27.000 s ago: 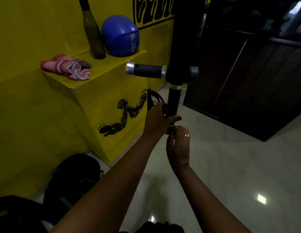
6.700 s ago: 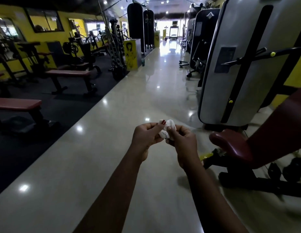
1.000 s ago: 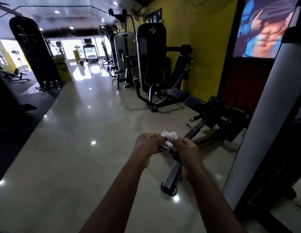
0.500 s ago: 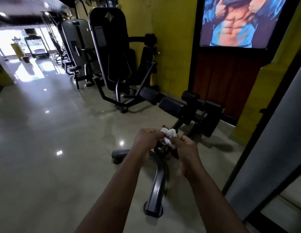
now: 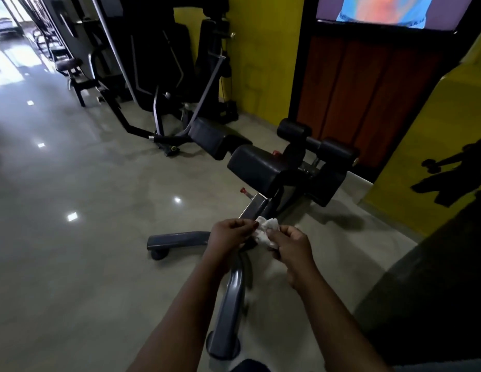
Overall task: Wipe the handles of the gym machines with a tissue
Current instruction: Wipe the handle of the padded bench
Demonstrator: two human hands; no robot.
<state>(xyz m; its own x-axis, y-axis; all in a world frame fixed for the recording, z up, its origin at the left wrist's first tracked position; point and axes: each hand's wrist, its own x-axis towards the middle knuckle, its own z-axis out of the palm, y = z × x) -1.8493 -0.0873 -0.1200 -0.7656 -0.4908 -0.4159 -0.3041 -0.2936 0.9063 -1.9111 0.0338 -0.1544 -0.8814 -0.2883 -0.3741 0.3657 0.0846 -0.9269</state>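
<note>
Above the grey base bar (image 5: 228,304) of a black padded bench (image 5: 263,167), the left hand (image 5: 230,234) and the right hand (image 5: 294,247) both pinch a crumpled white tissue (image 5: 266,231) between curled fingertips, held in the air over the glossy floor (image 5: 86,251).

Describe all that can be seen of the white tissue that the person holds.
The tissue is white, soft-looking paper, crumpled into a small uneven wad full of creases. It is held in the air in front of the person, over the grey frame of a bench. The left hand pinches its left side with the fingertips; the right hand grips its right and lower part and hides some of it.
</note>
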